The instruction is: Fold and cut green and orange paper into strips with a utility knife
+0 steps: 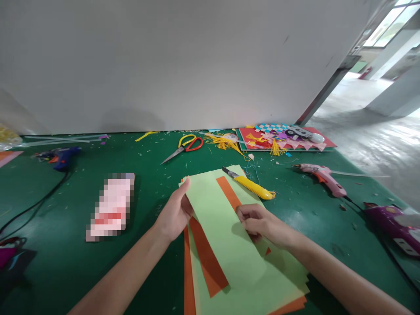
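Observation:
A pale green paper sheet (216, 218) is tilted over a stack of green and orange paper (285, 280). My left hand (175, 210) grips its upper left edge, thumb on top. On its right edge, the curled fingers of my right hand (262, 223) pinch the paper; the fingertips are partly hidden. One orange paper strip (210, 262) shows along the sheet's left side, another orange strip (229, 191) near my right fingers. A yellow utility knife (254, 187) with its blade out rests across the top of the stack. A small orange scrap (268, 250) lies below my right hand.
Scissors (185, 148) with red and yellow handles lie beyond the stack. A pink glue gun (323, 178) and a purple one (395, 225) are at right, a blue one (64, 157) at left. Paper crafts (285, 138) lie near the white wall; a blurred-out pink object (111, 205) sits left.

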Tool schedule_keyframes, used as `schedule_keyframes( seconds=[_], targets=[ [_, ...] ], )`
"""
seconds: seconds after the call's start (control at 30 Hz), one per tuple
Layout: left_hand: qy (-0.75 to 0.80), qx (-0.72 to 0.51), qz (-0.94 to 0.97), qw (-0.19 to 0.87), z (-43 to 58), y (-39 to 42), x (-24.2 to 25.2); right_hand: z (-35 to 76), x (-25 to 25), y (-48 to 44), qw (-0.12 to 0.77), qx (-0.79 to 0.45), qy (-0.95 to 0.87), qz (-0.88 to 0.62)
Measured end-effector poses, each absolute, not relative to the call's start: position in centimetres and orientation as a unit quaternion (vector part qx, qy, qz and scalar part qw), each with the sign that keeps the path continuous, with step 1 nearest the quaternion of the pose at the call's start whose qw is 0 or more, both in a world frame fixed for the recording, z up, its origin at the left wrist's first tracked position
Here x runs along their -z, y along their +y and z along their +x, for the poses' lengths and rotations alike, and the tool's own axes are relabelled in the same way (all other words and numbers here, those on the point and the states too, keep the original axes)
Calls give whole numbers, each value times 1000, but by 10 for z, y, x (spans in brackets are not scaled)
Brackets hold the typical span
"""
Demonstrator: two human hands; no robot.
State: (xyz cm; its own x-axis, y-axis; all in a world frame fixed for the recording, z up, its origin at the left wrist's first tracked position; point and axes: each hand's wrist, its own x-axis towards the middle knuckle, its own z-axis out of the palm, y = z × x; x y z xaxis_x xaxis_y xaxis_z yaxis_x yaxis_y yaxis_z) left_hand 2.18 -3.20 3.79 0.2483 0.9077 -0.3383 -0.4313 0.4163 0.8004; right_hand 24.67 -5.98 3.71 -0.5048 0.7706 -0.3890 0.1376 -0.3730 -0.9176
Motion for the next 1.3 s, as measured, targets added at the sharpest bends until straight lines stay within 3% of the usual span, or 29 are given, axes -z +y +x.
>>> schedule_keyframes(
  seconds=[0.2, 0.83, 1.3],
  targets=[
    [403, -351, 309, 787, 38, -54, -38, 244, -38, -59, 272, -721, -444, -458],
    [468, -521, 235, 674, 37, -45, -39, 239, -27, -64, 260, -703, -497, -437],
    [453, -414, 305, 728, 51, -63, -37, 234, -31, -63, 293, -647, -508, -488]
  ],
)
